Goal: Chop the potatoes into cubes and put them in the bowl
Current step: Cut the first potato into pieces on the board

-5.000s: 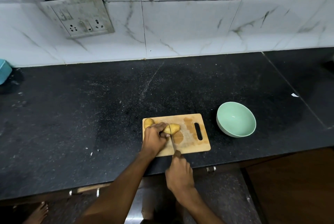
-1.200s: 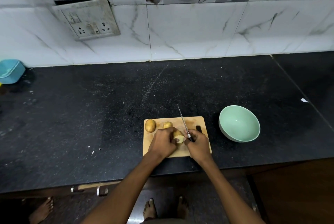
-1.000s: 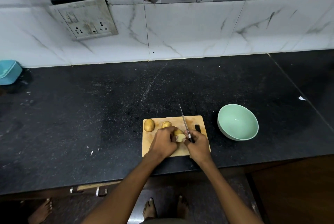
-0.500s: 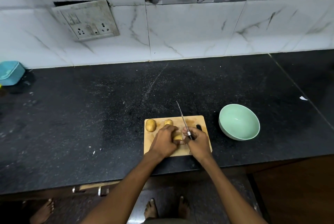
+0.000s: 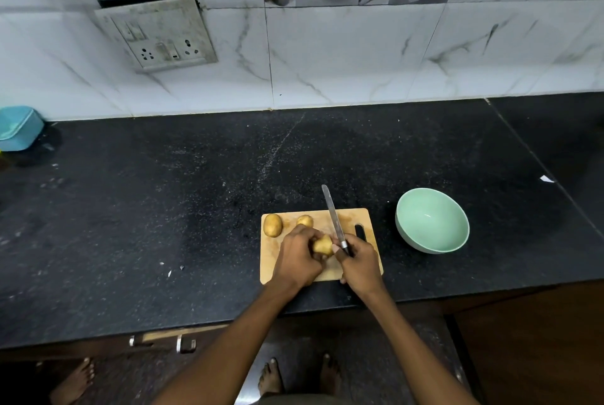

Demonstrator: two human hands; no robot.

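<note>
A wooden cutting board (image 5: 366, 221) lies near the counter's front edge. My left hand (image 5: 299, 259) grips a potato piece (image 5: 323, 245) over the board. My right hand (image 5: 359, 262) holds a knife (image 5: 333, 216) by its handle, with the blade pointing away from me past the board's far edge; its thumb touches the potato piece. A whole potato (image 5: 272, 225) sits at the board's far left corner and another potato piece (image 5: 304, 220) lies beside it. The pale green bowl (image 5: 432, 220) stands empty to the right of the board.
The black stone counter (image 5: 163, 208) runs to a tiled wall with a socket plate (image 5: 157, 33). A blue container (image 5: 18, 127) sits at the far left. A scrap of paper (image 5: 546, 179) lies at the right. A drawer handle (image 5: 163, 341) is below the counter edge.
Five seconds ago the knife was cutting down through a potato on the board. Since then both hands have come together around a cut piece, with the blade pointing away. In the last second little has moved.
</note>
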